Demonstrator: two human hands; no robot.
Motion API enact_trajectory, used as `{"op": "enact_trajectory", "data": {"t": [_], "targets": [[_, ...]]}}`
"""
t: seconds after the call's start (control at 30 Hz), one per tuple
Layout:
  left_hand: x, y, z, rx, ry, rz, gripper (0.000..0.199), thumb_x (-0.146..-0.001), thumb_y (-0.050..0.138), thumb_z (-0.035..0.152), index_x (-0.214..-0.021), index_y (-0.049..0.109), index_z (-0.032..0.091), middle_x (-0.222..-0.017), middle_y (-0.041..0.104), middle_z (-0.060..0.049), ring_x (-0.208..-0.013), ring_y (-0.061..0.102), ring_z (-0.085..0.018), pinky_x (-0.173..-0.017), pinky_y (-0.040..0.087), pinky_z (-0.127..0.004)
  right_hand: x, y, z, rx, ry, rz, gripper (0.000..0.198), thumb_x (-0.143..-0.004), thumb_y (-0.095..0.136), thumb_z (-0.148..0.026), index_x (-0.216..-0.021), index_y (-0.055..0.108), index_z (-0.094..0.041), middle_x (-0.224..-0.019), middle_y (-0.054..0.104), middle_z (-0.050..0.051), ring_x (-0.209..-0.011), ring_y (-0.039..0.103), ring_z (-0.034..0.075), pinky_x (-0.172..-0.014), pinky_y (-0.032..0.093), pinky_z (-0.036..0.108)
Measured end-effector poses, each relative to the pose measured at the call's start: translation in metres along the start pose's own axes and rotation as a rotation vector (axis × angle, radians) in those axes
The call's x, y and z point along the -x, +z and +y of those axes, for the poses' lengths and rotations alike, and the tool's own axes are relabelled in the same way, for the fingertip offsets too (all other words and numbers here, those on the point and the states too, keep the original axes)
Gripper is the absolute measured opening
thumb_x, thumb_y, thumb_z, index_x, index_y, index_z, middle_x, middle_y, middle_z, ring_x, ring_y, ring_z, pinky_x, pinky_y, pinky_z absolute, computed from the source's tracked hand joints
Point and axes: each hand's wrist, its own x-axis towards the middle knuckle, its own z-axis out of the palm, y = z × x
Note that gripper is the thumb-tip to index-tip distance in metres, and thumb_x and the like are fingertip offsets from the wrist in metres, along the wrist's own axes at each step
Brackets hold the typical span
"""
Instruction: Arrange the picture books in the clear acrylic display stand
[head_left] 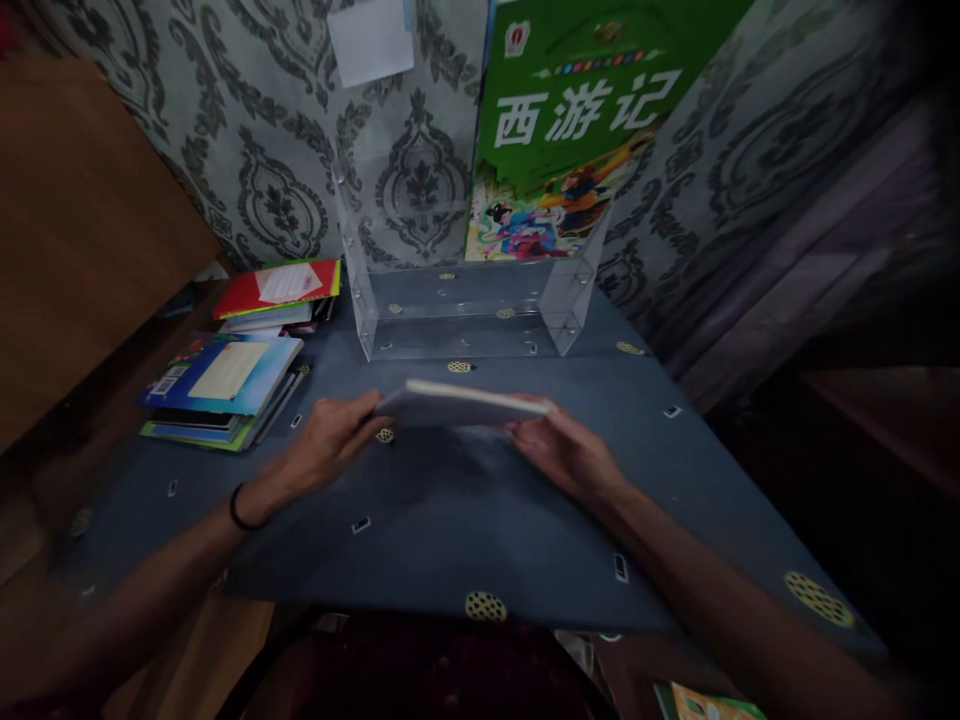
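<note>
So the left hand (337, 437) has one end of a thin book (465, 402) pinched between thumb and fingers, and the right hand (574, 450) is gripping the other end, though it's too blurry to tell how each finger sits. The book is up over the middle of the table, seen nearly edge-on with the pale edge facing up, and I can't make out its cover. There's a black band (238, 508) on the left wrist. Under all that is a dark blue-grey tablecloth (450, 530) dotted with yellow ovals with black spots and little dark-and-white rectangles. Just past the book there's a clear plastic stand (566, 310), with a big green book (555, 180) upright toward its right side, white Chinese characters and cartoon figures on the front. Off to the left are two piles, a front stack (232, 380) with a blue cover on top and a back stack (281, 290) topped in red. The room's pretty dim: grey damask wallpaper (277, 190) behind, a white paper (373, 40) up near the top, a brown wooden panel (82, 200) on the left and a purplish curtain (810, 250) on the right.
</note>
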Motion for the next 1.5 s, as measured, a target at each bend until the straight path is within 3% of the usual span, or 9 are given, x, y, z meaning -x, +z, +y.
{"op": "enact_trajectory", "data": {"t": [0.1,0.23,0.37,0.53,0.7,0.8,0.9,1.23,1.5], "targets": [[-0.012,0.008,0.011,0.319,-0.235,0.079,0.034,-0.098,0.054,0.050,-0.092,0.063,0.018,-0.070,0.061,0.002,-0.058,0.053,-0.011,-0.051,0.042,-0.021,-0.003,-0.006,-0.004,0.051,0.038,0.025,0.069,-0.101,0.007,-0.059,-0.144,0.048,-0.023,-0.129,0.069,0.016,-0.118,0.067,0.030,-0.103,0.051,0.053],[-0.015,0.031,0.000,0.809,-0.580,0.013,0.048,-0.082,0.068,0.061,-0.100,0.058,0.018,-0.061,0.051,0.007,-0.040,0.037,-0.005,-0.034,0.026,-0.018,-0.004,-0.007,-0.006,-0.180,0.113,0.035,0.063,-0.098,0.031,-0.066,-0.144,0.048,-0.026,-0.124,0.070,0.014,-0.111,0.069,0.028,-0.097,0.054,0.049],[-0.001,0.051,-0.015,0.795,-0.781,-0.097,0.055,-0.074,0.071,0.065,-0.099,0.048,0.022,-0.055,0.048,0.012,-0.035,0.036,-0.007,-0.033,0.026,-0.019,-0.004,-0.006,0.007,-0.088,0.206,0.004,0.056,-0.091,0.058,-0.060,-0.133,0.060,-0.024,-0.117,0.072,0.013,-0.097,0.072,0.026,-0.075,0.060,0.038],[0.008,0.043,-0.015,0.086,-0.650,-0.235,0.039,-0.090,0.062,0.049,-0.113,0.051,0.020,-0.062,0.059,0.005,-0.056,0.062,-0.019,-0.053,0.042,-0.026,-0.003,-0.003,0.018,0.323,0.178,0.041,0.043,-0.093,0.059,-0.051,-0.121,0.070,-0.019,-0.098,0.075,0.010,-0.088,0.073,0.026,-0.061,0.058,0.034],[0.003,0.043,-0.014,-0.431,-0.491,-0.233,0.032,-0.099,0.053,0.046,-0.115,0.057,0.018,-0.099,0.071,-0.010,-0.097,0.069,-0.030,-0.075,0.052,-0.036,0.001,0.005,0.015,0.538,0.077,0.051,0.036,-0.098,0.051,-0.043,-0.115,0.073,-0.021,-0.098,0.077,0.008,-0.083,0.073,0.023,-0.069,0.060,0.036],[0.004,0.053,-0.027,-0.471,-0.279,-0.145,0.037,-0.101,0.050,0.043,-0.126,0.056,0.016,-0.137,0.061,-0.017,-0.126,0.059,-0.032,-0.099,0.050,-0.045,0.002,0.011,0.019,0.719,-0.109,0.046,0.031,-0.100,0.049,-0.037,-0.111,0.074,-0.022,-0.102,0.076,0.009,-0.092,0.072,0.025,-0.083,0.060,0.041],[0.007,0.062,-0.042,-0.418,-0.193,-0.125,0.047,-0.103,0.047,0.046,-0.137,0.051,0.014,-0.151,0.051,-0.019,-0.141,0.048,-0.033,-0.109,0.046,-0.050,0.002,0.015,0.028,0.848,-0.261,-0.044,0.029,-0.101,0.051,-0.034,-0.116,0.072,-0.022,-0.123,0.072,0.012,-0.115,0.067,0.029,-0.100,0.055,0.051],[-0.004,0.056,-0.056,-0.295,-0.075,-0.133,0.043,-0.098,0.055,0.051,-0.126,0.057,0.019,-0.144,0.059,-0.016,-0.135,0.054,-0.031,-0.107,0.047,-0.050,0.003,0.015,0.035,1.001,-0.282,-0.148,0.031,-0.102,0.051,-0.033,-0.123,0.069,-0.020,-0.135,0.067,0.014,-0.129,0.060,0.031,-0.108,0.050,0.057],[-0.014,0.060,-0.053,-0.272,-0.032,-0.146,0.048,-0.100,0.052,0.047,-0.139,0.050,0.019,-0.147,0.057,-0.016,-0.136,0.053,-0.031,-0.109,0.045,-0.049,-0.007,0.023,0.032,1.048,-0.343,-0.202,0.036,-0.103,0.050,-0.035,-0.130,0.065,-0.017,-0.133,0.068,0.016,-0.129,0.061,0.030,-0.116,0.042,0.059]]}}
